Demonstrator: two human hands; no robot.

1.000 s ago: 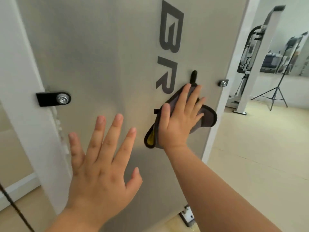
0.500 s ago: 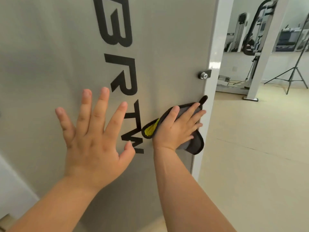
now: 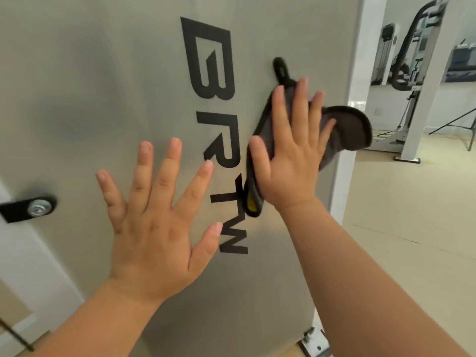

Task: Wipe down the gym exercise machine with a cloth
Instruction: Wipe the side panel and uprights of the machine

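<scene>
The gym machine's grey metal panel (image 3: 103,86) fills the left and middle of the view, with black letters running down it. My right hand (image 3: 291,155) presses a dark grey cloth (image 3: 347,130) with a yellow inner patch flat against the panel, right of the letters and near its right edge. The fingers are straight and spread, pointing up. A black loop of the cloth sticks out above the fingertips. My left hand (image 3: 157,228) is spread wide in front of the panel, lower left of the letters, holding nothing.
A white upright post (image 3: 353,73) borders the panel on the right. A black bracket with a bolt (image 3: 31,208) sits on the panel's left edge. Beyond, on the beige floor (image 3: 412,228), stand other gym machines (image 3: 409,60) and a tripod leg.
My right hand has slid the cloth up the panel, away from the right edge. The view has shifted, bringing the left bracket back into sight. My left hand stays spread.
</scene>
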